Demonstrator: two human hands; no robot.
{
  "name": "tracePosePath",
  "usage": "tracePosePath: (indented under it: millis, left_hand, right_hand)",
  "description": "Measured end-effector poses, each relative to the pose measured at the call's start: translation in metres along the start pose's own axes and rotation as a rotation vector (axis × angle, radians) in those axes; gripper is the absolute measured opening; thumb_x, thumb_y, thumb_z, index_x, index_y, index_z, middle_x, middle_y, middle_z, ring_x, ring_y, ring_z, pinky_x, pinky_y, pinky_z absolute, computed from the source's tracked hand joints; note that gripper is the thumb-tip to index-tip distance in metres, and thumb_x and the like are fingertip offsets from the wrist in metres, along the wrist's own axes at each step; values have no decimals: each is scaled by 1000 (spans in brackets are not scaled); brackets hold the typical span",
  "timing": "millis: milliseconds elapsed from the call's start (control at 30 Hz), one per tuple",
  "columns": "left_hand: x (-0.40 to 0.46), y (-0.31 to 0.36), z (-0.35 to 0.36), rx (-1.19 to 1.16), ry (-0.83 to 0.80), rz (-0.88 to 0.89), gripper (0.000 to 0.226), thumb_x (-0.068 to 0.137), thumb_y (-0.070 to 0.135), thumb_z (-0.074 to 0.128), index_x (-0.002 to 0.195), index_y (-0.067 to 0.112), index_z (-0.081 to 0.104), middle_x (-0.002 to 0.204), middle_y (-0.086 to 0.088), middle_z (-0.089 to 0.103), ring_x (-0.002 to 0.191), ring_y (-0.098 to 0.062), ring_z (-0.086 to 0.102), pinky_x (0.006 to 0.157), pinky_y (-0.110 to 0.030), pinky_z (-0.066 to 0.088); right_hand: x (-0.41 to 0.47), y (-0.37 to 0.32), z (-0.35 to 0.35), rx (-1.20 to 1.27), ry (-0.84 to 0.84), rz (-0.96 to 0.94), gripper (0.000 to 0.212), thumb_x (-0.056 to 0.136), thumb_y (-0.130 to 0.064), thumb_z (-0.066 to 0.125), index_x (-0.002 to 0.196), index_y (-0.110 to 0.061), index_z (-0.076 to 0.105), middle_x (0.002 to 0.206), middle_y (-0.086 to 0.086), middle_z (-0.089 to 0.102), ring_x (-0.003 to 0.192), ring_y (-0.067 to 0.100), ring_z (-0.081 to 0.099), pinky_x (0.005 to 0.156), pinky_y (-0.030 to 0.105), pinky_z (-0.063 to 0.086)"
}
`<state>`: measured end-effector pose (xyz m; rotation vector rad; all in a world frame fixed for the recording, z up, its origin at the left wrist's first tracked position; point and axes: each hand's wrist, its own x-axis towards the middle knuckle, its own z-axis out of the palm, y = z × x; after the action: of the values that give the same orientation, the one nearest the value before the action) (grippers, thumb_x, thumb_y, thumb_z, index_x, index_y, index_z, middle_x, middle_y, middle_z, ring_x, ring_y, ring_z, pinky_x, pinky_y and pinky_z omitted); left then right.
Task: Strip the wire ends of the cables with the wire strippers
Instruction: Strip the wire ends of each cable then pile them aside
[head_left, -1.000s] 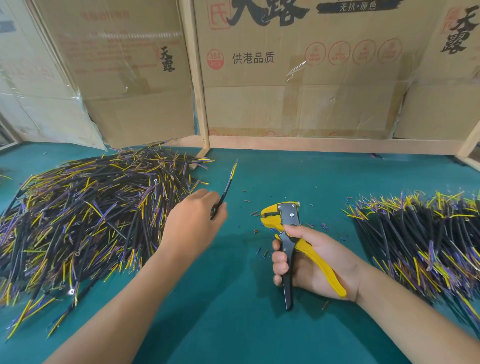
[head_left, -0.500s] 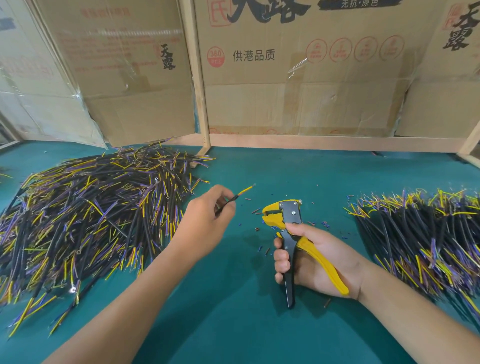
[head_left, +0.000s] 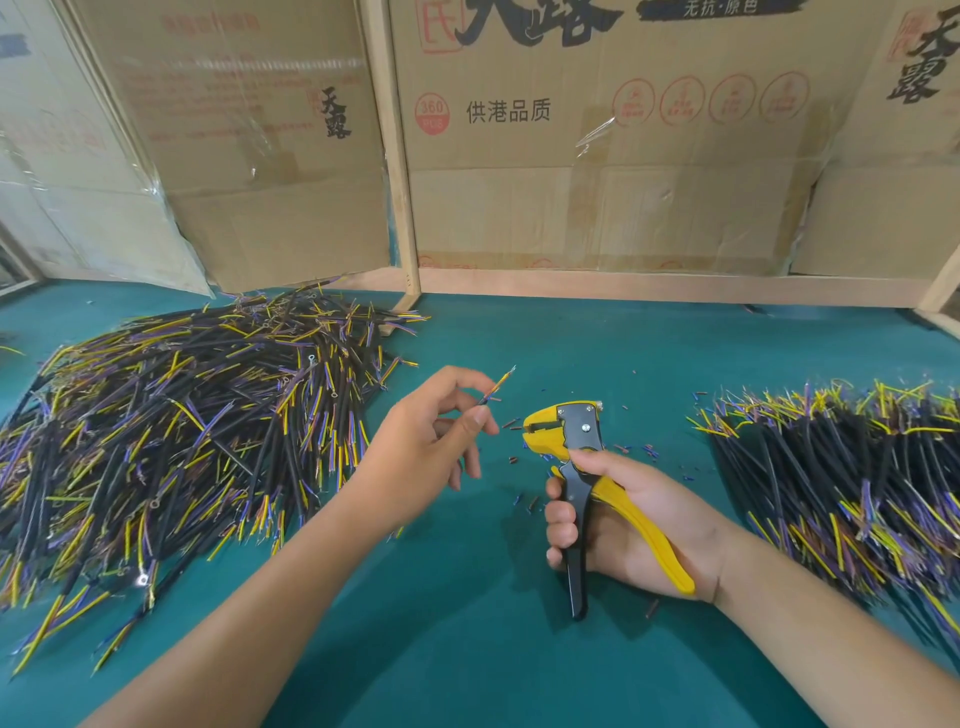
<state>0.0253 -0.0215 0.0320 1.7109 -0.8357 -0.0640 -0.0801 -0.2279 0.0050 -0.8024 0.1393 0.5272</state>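
Note:
My left hand (head_left: 426, 441) pinches a short black cable (head_left: 497, 387) between thumb and forefinger; its yellow and purple wire ends point up and right, a little left of the stripper's jaws. My right hand (head_left: 628, 519) grips the yellow and black wire strippers (head_left: 569, 436) by the handles, with the jaws pointing left toward the cable, a small gap between them. A big heap of black cables with yellow and purple ends (head_left: 182, 426) lies on the left. A second heap of cables (head_left: 841, 467) lies on the right.
The green table mat (head_left: 467, 649) carries small bits of cut insulation (head_left: 524, 499) around the strippers. Cardboard boxes (head_left: 597, 156) and a wooden frame (head_left: 400, 208) wall off the back of the table.
My left hand has brought the cable rightward and turned it, so its wire ends now sit close to the stripper jaws. My right hand has held the strippers nearly still.

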Motion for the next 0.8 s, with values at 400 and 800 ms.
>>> tracePosePath:
  millis: [400, 800]
  left_hand:
    - [-3, 14, -2, -192, -109, -27, 14, 87, 10, 52, 96, 20, 59, 87, 9, 56, 65, -1, 45, 60, -9, 36]
    - [-5, 6, -2, 177, -116, 101, 14, 93, 29, 61, 89, 32, 48, 63, 21, 45, 56, -4, 33, 53, -13, 29]
  right_hand:
    - [0, 0, 2, -4, -1, 3, 32, 92, -35, 67, 93, -5, 57, 79, 10, 47, 67, 26, 50, 77, 45, 52]
    - [0, -1, 4, -18, 11, 4, 32, 91, -36, 67, 92, -6, 57, 78, 9, 48, 67, 25, 50, 78, 44, 53]
